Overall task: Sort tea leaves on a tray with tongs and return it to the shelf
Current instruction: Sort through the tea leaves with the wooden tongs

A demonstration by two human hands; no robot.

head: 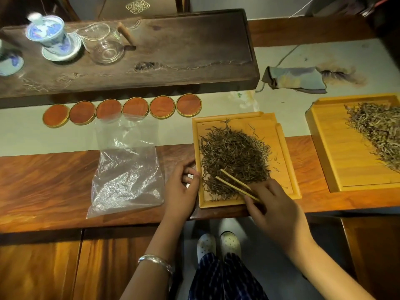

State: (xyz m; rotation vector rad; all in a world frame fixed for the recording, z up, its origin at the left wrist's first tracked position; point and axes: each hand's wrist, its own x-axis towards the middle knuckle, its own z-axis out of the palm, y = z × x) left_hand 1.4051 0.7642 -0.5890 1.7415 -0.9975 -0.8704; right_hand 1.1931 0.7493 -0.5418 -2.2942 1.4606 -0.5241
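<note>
A light bamboo tray (283, 152) lies at the table's front edge with a heap of dark tea leaves (233, 156) on it. My right hand (275, 204) grips bamboo tongs (236, 184) whose tips rest in the near part of the heap. My left hand (180, 191) sits by the tray's left rim, its fingers curled around something small that I cannot make out. A second, larger bamboo tray (333, 152) with paler tea leaves (376, 133) lies at the right.
A crumpled clear plastic bag (127, 169) lies left of my left hand. A row of several round wooden coasters (121, 111) sits behind it. A dark tea board (173, 50) carries a lidded porcelain cup (52, 37) and a glass pitcher (108, 48). A folded cloth (296, 80) lies behind the trays.
</note>
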